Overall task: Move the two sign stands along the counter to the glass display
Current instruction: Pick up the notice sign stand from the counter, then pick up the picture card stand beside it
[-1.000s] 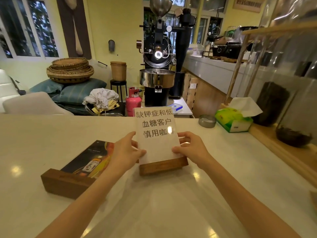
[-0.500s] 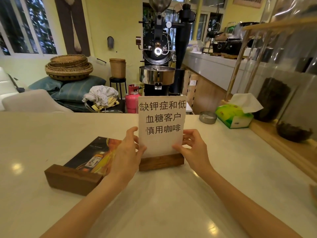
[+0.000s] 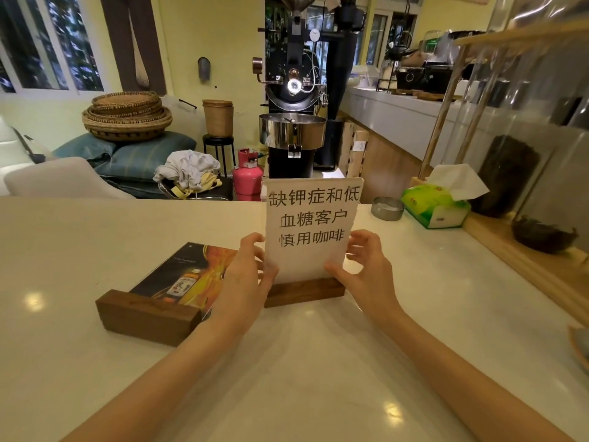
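A white paper sign stand with black characters stands upright in its wooden base on the pale counter. My left hand and my right hand flank its lower edges, fingers spread, with only the thumbs touching the sheet. A second sign stand with a dark bottle picture lies tipped back to the left, its wooden block toward me and partly hidden by my left hand. The glass display rises along the counter's right side.
A green tissue box and a small metal dish sit on the counter beside the display's wooden ledge. A coffee roaster stands beyond the counter's far edge. A plate rim shows at the right edge.
The white sign was tilted up from leaning back to upright and shifted slightly right. Both hands have loosened from gripping its sides, fingers now spread.
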A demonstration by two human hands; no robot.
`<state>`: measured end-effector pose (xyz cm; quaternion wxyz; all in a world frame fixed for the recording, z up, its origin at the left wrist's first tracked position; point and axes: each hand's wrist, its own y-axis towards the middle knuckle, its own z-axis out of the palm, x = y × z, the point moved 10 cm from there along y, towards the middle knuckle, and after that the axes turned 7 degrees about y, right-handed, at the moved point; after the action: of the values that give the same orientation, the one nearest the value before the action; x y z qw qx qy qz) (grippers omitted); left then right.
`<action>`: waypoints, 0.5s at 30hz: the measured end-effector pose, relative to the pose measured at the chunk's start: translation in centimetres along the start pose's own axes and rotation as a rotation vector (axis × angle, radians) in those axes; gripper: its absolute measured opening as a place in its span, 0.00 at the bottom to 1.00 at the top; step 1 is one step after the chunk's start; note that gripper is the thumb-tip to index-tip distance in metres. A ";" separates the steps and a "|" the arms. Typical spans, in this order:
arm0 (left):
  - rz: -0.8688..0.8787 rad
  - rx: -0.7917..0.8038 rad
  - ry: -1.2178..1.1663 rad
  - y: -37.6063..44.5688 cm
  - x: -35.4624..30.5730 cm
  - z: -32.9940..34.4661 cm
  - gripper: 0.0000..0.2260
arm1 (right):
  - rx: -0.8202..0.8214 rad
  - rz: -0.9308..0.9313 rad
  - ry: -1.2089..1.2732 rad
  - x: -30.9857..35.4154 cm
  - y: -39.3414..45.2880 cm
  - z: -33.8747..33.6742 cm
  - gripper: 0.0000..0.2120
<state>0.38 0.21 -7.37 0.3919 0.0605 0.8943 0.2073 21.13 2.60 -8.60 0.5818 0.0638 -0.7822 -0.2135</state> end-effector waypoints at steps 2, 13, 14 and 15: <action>0.027 0.076 0.039 0.4 -0.2 -0.4 0.22 | -0.123 -0.062 -0.033 1.2 -0.9 -0.8 0.26; -0.227 0.531 0.082 3.2 7.8 -7.9 0.07 | 0.459 0.441 0.211 2.6 -5.3 12.8 0.11; -0.279 0.534 0.087 3.3 9.2 -8.4 0.07 | 0.502 0.522 0.226 2.4 -5.8 14.0 0.11; -0.331 0.536 0.105 3.3 10.7 -8.7 0.08 | 0.535 0.587 0.231 2.2 -6.2 15.1 0.11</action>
<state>-13.46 3.30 -7.95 0.3438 0.0044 0.9338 -0.0992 5.29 0.13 -12.68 0.6648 0.0107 -0.7247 0.1808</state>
